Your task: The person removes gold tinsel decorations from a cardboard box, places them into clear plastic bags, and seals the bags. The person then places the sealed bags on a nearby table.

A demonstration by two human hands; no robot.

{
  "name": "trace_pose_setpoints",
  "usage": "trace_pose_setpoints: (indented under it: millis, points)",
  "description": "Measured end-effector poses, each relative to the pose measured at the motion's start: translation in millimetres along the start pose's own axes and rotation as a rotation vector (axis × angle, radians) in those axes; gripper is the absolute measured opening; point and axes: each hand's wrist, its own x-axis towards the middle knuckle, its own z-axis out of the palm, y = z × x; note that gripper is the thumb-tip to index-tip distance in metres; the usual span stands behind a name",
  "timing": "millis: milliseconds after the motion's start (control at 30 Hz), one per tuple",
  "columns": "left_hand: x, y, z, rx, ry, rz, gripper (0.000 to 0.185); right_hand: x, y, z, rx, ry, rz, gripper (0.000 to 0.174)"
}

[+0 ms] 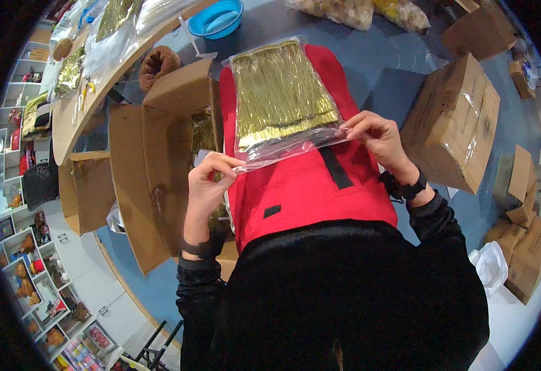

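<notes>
A clear plastic bag [293, 147] holds folded gold metallic fringe [282, 86] and lies over red cloth [298, 199] in front of my body. My left hand [212, 178] pinches the left end of the bag's near edge between thumb and fingers. At the opposite end of that edge, my right hand [374, 137] grips the plastic with its fingertips. The edge is stretched between both hands, below the fringe. Whether the bag's mouth is sealed, I cannot tell. On the red cloth are a black strip [335, 167] and a small black patch [272, 212].
An open cardboard box [173, 162] with gold material inside stands at my left. A wooden table [108, 76] bearing bags and scissors [82, 99] curves beyond it. Another cardboard box [456, 120] is at right. A blue basin [217, 21] sits ahead; shelves [38, 269] line the left.
</notes>
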Motion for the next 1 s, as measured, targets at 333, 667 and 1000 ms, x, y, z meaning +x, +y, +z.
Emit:
trace_pose_setpoints:
  millis: [333,667,1000]
  points:
    - [69,51,11,0.149,-0.268,-0.276,0.013,-6,-3,2,0.15,-0.017,0.131,0.018]
    - [100,39,134,0.445,-0.46,0.099,0.022,-10,2,4,0.378,0.046,0.326,0.017]
    - [84,28,153,0.425,-0.413,0.035,0.03,-7,8,10,0.147,0.078,0.219,0.027]
